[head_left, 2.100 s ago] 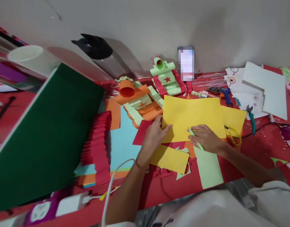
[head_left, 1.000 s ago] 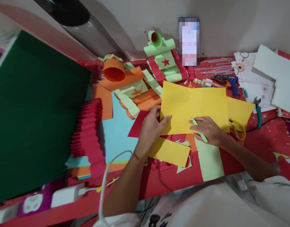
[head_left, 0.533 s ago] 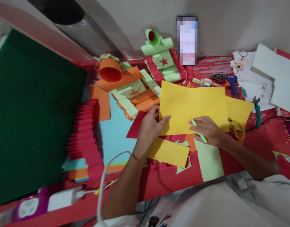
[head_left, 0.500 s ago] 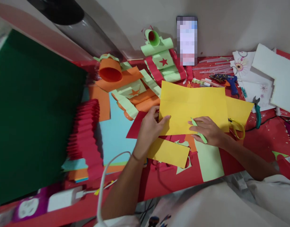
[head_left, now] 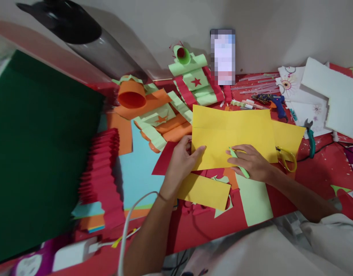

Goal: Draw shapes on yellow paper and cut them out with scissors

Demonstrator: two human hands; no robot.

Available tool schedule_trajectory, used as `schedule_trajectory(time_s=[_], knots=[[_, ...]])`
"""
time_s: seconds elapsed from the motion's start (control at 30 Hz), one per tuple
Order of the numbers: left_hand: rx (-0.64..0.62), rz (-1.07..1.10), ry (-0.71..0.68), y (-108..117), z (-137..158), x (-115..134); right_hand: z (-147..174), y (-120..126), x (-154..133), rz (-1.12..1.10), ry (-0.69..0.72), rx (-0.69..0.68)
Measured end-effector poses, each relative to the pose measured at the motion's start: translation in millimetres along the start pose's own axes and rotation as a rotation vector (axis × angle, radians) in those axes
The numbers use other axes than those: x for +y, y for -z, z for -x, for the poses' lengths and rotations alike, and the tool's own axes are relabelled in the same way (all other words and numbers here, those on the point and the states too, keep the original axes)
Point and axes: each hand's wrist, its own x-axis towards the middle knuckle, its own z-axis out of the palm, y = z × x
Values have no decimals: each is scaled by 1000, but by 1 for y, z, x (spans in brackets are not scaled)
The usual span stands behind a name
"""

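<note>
A large sheet of yellow paper [head_left: 233,128] with faint crease lines lies in front of me. My left hand [head_left: 182,159] pinches its lower left edge, thumb on top and fingers partly hidden at the side. In my right hand [head_left: 253,164] is a light green pen [head_left: 243,171], its upper end near the sheet's surface; that hand rests over the sheet's lower right part. Below the sheet lies a smaller yellow paper piece [head_left: 206,189], over red and green scraps. Yellow-handled scissors [head_left: 294,163] sit just right of my right hand, partly over another yellow sheet [head_left: 289,134].
Behind the sheet are an orange-and-green paper figure [head_left: 176,134], a green-and-red one [head_left: 196,81] and a phone [head_left: 223,57] against the wall. A glue gun [head_left: 276,103] and pliers [head_left: 311,142] lie right. Pleated red paper [head_left: 100,168], a green board [head_left: 44,153] and a white cable [head_left: 126,230] are left.
The whole view has shifted slightly, so things appear a little lower and to the left. Both hands keep about the same hold on the yellow sheet and the pen.
</note>
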Motion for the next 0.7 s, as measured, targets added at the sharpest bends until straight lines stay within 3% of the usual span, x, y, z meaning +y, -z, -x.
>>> schedule_trajectory(time_s=[0.7], knots=[[-55, 28, 37, -1, -2, -7, -5, -6, 1, -48, 15, -6]])
